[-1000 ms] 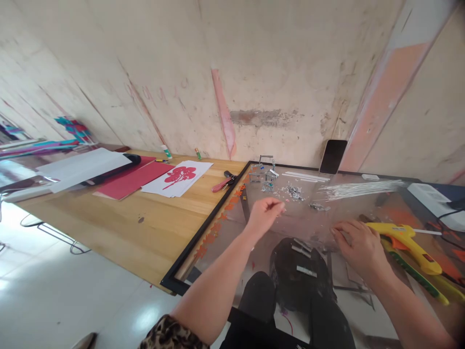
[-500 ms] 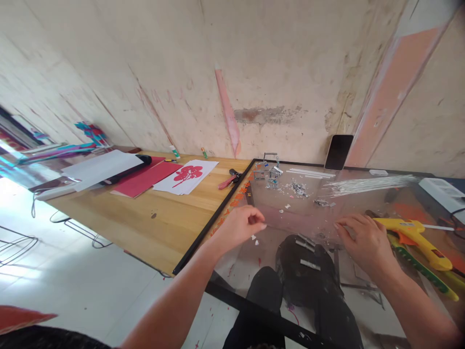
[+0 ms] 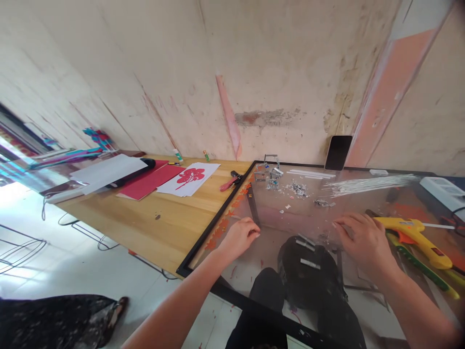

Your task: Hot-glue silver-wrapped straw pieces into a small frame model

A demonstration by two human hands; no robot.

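Note:
My left hand (image 3: 240, 237) is over the left part of the glass tabletop (image 3: 272, 242), its fingers curled and thumb and forefinger pinched. Whatever lies between those fingertips is too small or hidden. At the right, my right hand (image 3: 361, 237) is low over the glass, fingers loosely bent and apart from the thumb, with nothing visible in it. Between the hands lie a few small grey strips (image 3: 310, 264) and, farther back, white scraps (image 3: 288, 207). Beside my right hand rests a yellow glue gun (image 3: 417, 235) with a green-and-yellow tool (image 3: 421, 266) under it.
Small wire-like frames (image 3: 271, 172), a pile of silvery bits (image 3: 300, 189) and a bundle of thin wires (image 3: 370, 184) lie toward the back. A phone (image 3: 338, 152) leans on the wall. Left are red-handled pliers (image 3: 228, 183) and a red flower paper cutout (image 3: 191, 177).
My left hand has moved slightly left and down, its fingertips closing together. White scraps near it no longer show. The right hand stays almost still. A dark patterned garment and foot appear lower left.

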